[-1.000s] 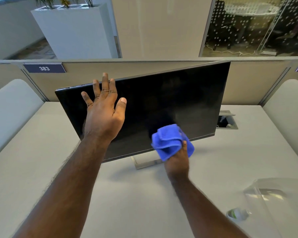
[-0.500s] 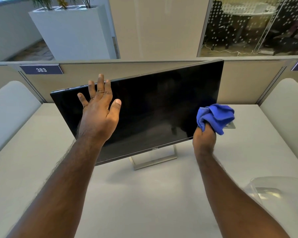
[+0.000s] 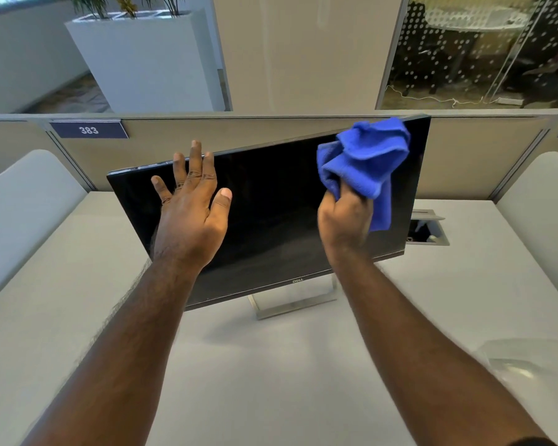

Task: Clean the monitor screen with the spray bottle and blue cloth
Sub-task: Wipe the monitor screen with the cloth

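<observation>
The left hand (image 3: 190, 220) lay flat, fingers spread, on the tilted black flat-panel monitor (image 3: 271, 220). The right hand (image 3: 345, 220) clutched a bunched blue microfibre cloth (image 3: 364, 156) against the screen's upper right corner.

White planter (image 3: 149, 62) stands behind partition (image 3: 271, 149).

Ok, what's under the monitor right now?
Under the monitor only its silver stand shows, resting on the desk. The left hand and forearm cover the screen's lower left edge, so anything beneath there is hidden.
</observation>
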Demonstrator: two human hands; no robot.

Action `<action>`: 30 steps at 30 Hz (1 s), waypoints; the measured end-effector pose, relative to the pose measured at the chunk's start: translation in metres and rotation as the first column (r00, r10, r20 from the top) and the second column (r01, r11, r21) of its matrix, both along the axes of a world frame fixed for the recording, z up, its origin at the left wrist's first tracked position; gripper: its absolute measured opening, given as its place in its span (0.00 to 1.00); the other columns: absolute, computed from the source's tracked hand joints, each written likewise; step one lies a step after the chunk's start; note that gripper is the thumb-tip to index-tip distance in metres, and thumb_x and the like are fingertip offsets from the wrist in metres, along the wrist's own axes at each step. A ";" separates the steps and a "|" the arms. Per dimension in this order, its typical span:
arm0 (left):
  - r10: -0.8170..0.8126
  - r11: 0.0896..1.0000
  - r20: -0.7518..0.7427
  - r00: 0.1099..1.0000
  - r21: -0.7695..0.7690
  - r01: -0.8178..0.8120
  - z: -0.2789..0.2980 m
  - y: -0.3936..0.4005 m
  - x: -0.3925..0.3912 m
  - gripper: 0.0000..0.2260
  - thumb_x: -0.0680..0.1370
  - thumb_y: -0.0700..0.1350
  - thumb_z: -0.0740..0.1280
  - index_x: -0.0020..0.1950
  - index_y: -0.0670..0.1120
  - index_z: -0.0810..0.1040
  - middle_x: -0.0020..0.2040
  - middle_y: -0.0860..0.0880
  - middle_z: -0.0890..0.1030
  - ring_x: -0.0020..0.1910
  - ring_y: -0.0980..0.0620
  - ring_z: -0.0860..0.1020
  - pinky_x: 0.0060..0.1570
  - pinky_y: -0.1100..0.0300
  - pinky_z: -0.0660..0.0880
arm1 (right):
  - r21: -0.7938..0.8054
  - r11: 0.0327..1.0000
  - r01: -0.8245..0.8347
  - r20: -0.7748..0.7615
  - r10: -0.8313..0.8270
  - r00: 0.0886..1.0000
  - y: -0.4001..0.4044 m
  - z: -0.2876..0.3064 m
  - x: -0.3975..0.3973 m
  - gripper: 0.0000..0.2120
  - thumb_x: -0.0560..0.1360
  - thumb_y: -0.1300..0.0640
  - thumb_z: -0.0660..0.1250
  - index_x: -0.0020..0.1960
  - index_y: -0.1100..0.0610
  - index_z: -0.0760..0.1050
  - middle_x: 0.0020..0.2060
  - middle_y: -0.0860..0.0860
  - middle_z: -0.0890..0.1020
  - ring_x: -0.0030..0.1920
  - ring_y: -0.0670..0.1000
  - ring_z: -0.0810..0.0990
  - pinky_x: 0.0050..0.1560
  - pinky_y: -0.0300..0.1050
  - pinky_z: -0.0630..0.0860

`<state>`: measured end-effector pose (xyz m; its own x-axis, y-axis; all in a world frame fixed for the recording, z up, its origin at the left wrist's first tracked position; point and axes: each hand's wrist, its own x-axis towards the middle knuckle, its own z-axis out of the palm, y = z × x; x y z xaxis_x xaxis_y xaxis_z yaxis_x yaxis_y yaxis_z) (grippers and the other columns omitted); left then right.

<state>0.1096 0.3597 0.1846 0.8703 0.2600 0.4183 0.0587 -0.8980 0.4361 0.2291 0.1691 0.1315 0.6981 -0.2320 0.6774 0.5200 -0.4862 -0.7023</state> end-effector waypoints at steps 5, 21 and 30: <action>0.059 0.997 0.071 0.996 -0.061 -0.054 -0.002 0.019 -0.012 0.29 0.80 0.53 0.49 0.81 0.48 0.49 0.82 0.52 0.44 0.80 0.51 0.38 0.73 0.48 0.30 | -0.136 0.968 -0.212 0.015 0.216 0.976 0.060 -0.029 -0.050 0.17 0.76 0.57 0.66 0.59 0.66 0.80 0.60 0.66 0.79 0.62 0.67 0.76 0.63 0.57 0.72; 0.173 0.979 0.107 0.979 -0.128 -0.159 -0.009 0.074 -0.048 0.29 0.81 0.51 0.50 0.81 0.46 0.49 0.82 0.50 0.44 0.80 0.49 0.40 0.75 0.47 0.33 | -0.491 0.699 -0.521 -0.054 0.572 0.819 0.159 -0.125 -0.152 0.24 0.76 0.62 0.65 0.71 0.64 0.69 0.68 0.62 0.74 0.69 0.58 0.72 0.73 0.50 0.65; 0.149 0.982 0.091 0.985 -0.129 -0.136 -0.011 0.077 -0.051 0.28 0.81 0.53 0.48 0.81 0.50 0.46 0.82 0.53 0.42 0.79 0.52 0.38 0.73 0.50 0.30 | -0.694 0.570 -0.439 -0.193 0.440 0.877 0.080 -0.189 -0.140 0.24 0.76 0.55 0.59 0.72 0.56 0.70 0.71 0.53 0.72 0.73 0.51 0.67 0.74 0.49 0.57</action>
<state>0.0582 0.4364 0.1732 0.7760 0.4328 0.4588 0.1326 -0.8231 0.5521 0.0888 0.2489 -0.0574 0.5816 0.6447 0.4962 0.8067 -0.5356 -0.2496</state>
